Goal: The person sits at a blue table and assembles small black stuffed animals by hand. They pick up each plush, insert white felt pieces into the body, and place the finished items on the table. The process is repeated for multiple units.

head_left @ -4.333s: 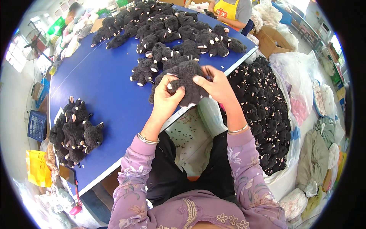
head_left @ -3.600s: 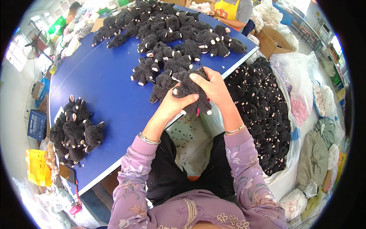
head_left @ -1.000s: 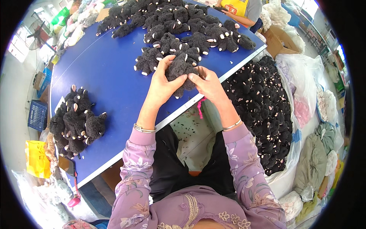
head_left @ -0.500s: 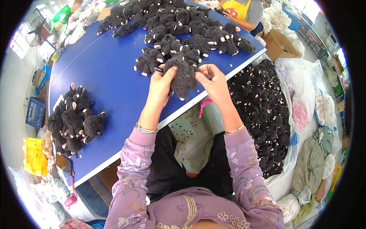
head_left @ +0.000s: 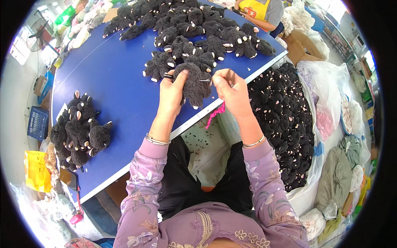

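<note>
My left hand (head_left: 170, 94) grips a fuzzy black plush toy (head_left: 193, 87) over the near edge of the blue table (head_left: 128, 99), thumb on top. A small dark clip-like piece (head_left: 168, 76) sticks out by the left fingers. To the toy's right, my right hand (head_left: 232, 91) is pinched closed. What it holds is hidden; a thin pale line shows on the toy's right side, near these fingers. A bright pink strand (head_left: 216, 115) hangs below the right hand. Just beyond the held toy lie other black plush toys (head_left: 159, 65) with pale tips.
A big heap of black plush toys (head_left: 178, 18) covers the table's far part; a smaller pile (head_left: 80, 128) sits at left. Right of the table, a large bag (head_left: 285, 124) is full of black pieces. A cardboard box (head_left: 302, 47) and a person in a yellow apron (head_left: 254, 9) are beyond.
My right hand has drawn slightly away from the toy and turned, its fingers more tightly curled. The pink strand has swung left. My left hand keeps its hold on the toy.
</note>
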Action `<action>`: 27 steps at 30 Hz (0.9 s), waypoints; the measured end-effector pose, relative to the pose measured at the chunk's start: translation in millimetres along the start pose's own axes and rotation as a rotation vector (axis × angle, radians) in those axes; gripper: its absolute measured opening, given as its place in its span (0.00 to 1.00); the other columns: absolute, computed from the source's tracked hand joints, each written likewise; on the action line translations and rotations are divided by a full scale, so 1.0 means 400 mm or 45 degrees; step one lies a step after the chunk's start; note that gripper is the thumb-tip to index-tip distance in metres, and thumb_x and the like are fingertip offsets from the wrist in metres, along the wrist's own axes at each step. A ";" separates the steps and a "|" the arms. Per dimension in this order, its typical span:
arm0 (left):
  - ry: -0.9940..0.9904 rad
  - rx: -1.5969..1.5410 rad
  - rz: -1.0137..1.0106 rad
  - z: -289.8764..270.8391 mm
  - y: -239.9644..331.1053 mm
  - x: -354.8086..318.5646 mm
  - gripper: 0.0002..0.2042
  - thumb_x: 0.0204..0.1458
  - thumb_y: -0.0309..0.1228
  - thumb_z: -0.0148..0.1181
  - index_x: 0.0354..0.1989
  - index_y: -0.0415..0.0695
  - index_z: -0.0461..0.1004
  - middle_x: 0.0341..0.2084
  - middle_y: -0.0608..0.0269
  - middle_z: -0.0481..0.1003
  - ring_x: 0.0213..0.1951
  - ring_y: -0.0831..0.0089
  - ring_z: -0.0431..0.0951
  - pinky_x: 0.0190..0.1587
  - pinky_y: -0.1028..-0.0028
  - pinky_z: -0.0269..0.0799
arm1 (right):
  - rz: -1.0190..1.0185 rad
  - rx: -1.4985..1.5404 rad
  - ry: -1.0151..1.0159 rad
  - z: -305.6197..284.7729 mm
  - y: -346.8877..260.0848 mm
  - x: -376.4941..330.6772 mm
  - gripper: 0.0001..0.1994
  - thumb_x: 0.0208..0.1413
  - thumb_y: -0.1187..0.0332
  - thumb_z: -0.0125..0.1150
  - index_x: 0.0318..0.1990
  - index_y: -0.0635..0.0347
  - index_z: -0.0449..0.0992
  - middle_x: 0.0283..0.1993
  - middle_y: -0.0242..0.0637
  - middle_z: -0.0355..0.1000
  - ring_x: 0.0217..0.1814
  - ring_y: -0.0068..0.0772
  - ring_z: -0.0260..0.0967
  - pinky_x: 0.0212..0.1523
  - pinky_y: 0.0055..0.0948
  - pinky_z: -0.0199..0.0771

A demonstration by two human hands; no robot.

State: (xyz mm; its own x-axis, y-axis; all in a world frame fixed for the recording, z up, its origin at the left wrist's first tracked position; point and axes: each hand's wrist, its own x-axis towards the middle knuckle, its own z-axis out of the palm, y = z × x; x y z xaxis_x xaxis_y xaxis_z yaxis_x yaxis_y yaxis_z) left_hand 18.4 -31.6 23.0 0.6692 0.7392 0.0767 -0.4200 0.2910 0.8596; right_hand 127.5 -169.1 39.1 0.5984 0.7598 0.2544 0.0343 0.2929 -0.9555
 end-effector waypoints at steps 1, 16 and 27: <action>0.017 -0.026 -0.003 0.001 0.004 0.000 0.10 0.57 0.27 0.55 0.44 0.35 0.70 0.37 0.56 0.77 0.37 0.72 0.79 0.40 0.73 0.76 | 0.002 0.069 -0.038 -0.017 0.005 0.005 0.07 0.59 0.68 0.55 0.36 0.63 0.72 0.26 0.25 0.65 0.21 0.11 0.57 0.22 0.14 0.59; 0.051 -0.001 0.007 0.000 -0.003 -0.003 0.10 0.56 0.26 0.55 0.43 0.35 0.71 0.36 0.57 0.77 0.36 0.73 0.79 0.39 0.74 0.75 | 0.017 0.228 0.097 -0.007 -0.010 0.007 0.06 0.61 0.69 0.52 0.33 0.61 0.70 0.20 0.22 0.61 0.17 0.12 0.52 0.17 0.15 0.52; 0.132 -0.040 0.136 -0.001 0.001 -0.001 0.09 0.56 0.26 0.54 0.43 0.35 0.71 0.36 0.58 0.77 0.36 0.73 0.78 0.39 0.75 0.74 | 0.094 -0.677 -0.322 -0.012 -0.013 -0.012 0.14 0.62 0.62 0.53 0.38 0.69 0.72 0.25 0.34 0.66 0.27 0.25 0.60 0.32 0.28 0.64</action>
State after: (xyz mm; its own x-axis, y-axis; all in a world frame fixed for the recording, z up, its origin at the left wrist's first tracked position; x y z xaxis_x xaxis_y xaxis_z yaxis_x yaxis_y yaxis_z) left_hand 17.9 -31.5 23.4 0.5533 0.8252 0.1131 -0.5054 0.2247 0.8331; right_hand 128.3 -176.9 42.1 0.4072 0.9010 0.1495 0.4353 -0.0475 -0.8991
